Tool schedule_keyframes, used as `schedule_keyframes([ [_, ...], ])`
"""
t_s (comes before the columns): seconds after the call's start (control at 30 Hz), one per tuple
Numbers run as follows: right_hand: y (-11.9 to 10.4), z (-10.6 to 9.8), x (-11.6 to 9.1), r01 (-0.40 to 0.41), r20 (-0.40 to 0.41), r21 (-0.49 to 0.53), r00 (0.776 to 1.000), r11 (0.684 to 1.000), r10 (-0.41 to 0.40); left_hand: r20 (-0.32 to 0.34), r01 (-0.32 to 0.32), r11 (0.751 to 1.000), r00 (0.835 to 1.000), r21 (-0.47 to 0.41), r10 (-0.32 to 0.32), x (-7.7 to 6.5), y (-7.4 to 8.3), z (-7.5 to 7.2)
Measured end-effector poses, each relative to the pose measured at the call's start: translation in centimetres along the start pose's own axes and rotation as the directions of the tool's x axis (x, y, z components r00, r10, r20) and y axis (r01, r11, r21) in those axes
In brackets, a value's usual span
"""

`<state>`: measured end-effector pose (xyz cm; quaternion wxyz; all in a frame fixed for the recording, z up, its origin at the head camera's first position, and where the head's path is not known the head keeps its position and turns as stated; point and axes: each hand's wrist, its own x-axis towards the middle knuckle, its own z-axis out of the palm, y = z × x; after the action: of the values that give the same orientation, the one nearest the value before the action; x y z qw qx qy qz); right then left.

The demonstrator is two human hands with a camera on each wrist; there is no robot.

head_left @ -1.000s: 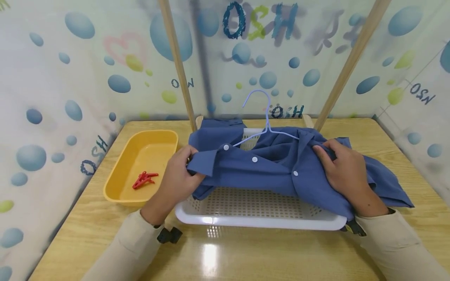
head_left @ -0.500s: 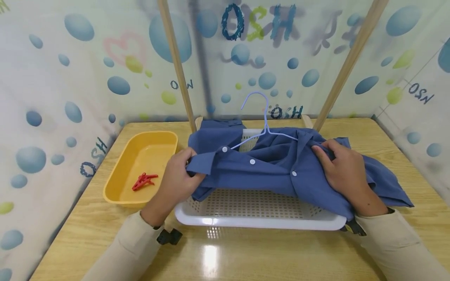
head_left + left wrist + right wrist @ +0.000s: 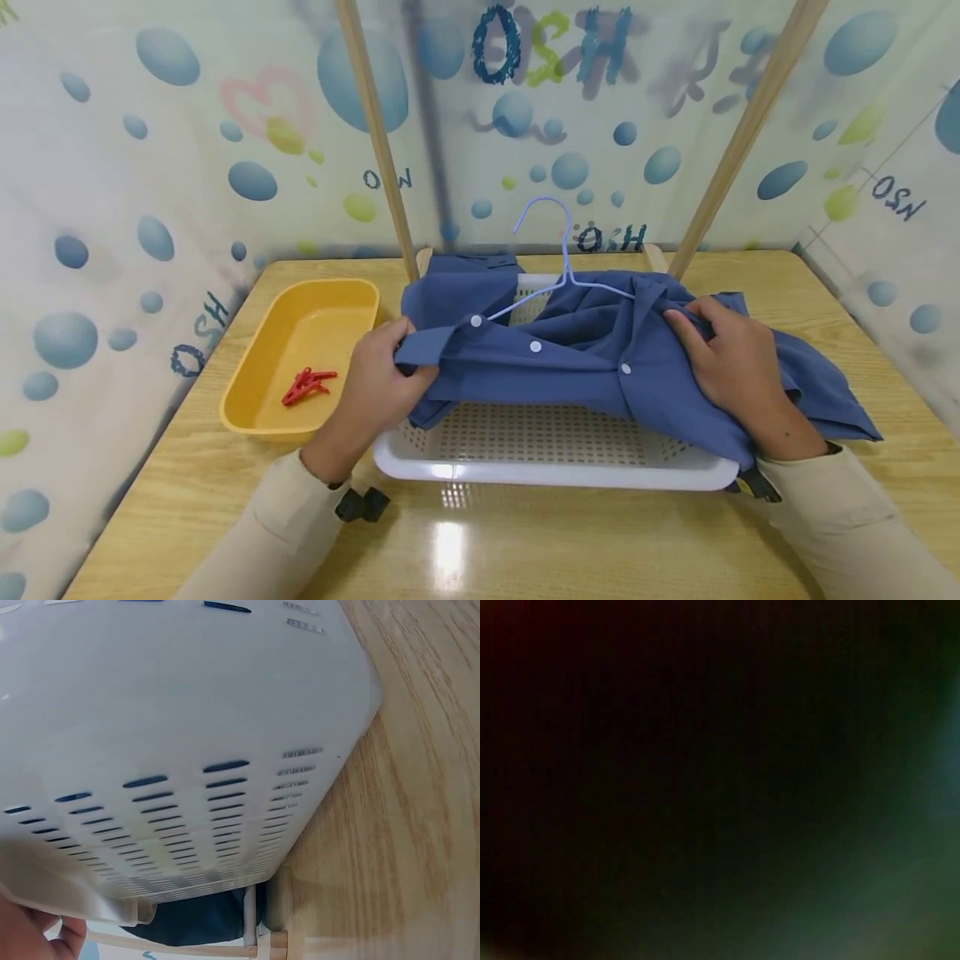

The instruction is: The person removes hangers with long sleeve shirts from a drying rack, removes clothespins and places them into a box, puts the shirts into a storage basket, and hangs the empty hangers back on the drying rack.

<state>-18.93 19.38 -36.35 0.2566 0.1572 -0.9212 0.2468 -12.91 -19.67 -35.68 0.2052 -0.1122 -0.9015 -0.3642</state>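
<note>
Indoors, left grip [image 3: 377,375] and right grip [image 3: 741,362] pinch blue fabric [image 3: 555,377] over a wooden table [image 3: 570,542] between spotted walls [image 3: 472,154].

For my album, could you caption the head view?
Hands grip a blue shirt, hanger poking out, over a white basket.

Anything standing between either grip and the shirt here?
Nothing visible. In the head view, the left grip holds one side of the shirt directly, and the right grip holds the other. The basket lies below, not between. The right wrist view is too dark to check.
</note>
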Motion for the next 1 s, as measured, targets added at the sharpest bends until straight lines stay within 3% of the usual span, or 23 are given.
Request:
schedule_keyframes([
  [0.6, 0.24, 0.25, 0.01, -0.009, -0.005, 0.012, 1.0, 1.0, 0.01, -0.091, -0.037, 0.999, 0.995, -0.005, 0.036, -0.03, -0.28, 0.37],
  [0.77, 0.34, 0.44, -0.11, -0.02, 0.016, 0.012, 1.0, 1.0, 0.02, -0.062, 0.008, 0.999, 0.998, -0.046, -0.01, -0.21, -0.38, 0.33],
  [1.0, 0.3, 0.36, -0.17, -0.017, -0.005, 0.024, 1.0, 1.0, 0.017, -0.065, 0.041, 0.999, 0.997, -0.027, -0.042, -0.19, -0.26, 0.29],
])
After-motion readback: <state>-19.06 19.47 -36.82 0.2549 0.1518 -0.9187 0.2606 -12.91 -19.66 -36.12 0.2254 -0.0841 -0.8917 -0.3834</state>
